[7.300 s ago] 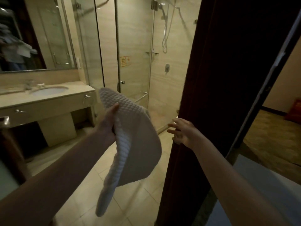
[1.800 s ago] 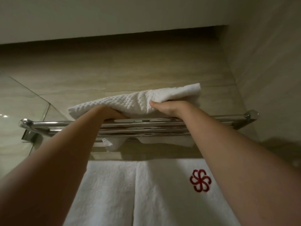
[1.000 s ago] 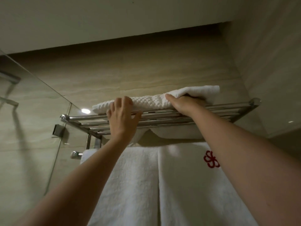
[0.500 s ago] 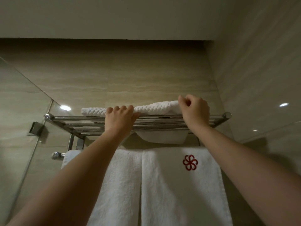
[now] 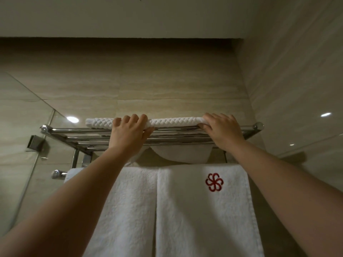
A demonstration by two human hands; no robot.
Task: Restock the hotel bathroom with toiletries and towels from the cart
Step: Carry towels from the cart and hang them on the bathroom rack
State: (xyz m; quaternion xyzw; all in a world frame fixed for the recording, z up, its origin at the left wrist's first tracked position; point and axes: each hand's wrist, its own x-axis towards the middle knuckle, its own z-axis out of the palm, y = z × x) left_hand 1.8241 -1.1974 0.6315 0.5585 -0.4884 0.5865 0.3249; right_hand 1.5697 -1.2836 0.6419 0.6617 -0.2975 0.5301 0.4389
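Observation:
A white waffle-textured towel (image 5: 174,121) lies flat on top of the chrome towel rack (image 5: 74,130) high on the wall. My left hand (image 5: 130,134) grips the towel's front edge left of the middle, fingers over the top and thumb under. My right hand (image 5: 222,130) rests on the towel's right end, fingers bent over its edge. Part of the towel sags through the bars (image 5: 181,154) underneath.
Two white bath towels hang from the lower rail, the left one (image 5: 126,210) plain and the right one (image 5: 204,210) with a red flower logo. A glass shower panel (image 5: 20,145) stands at left with a metal bracket (image 5: 35,144). Beige tiled walls meet in the corner at right.
The towel was carried into the bathroom and laid on the rack. In the last half second my right hand opened from a fist and moved to the towel's right end; the towel lies flatter.

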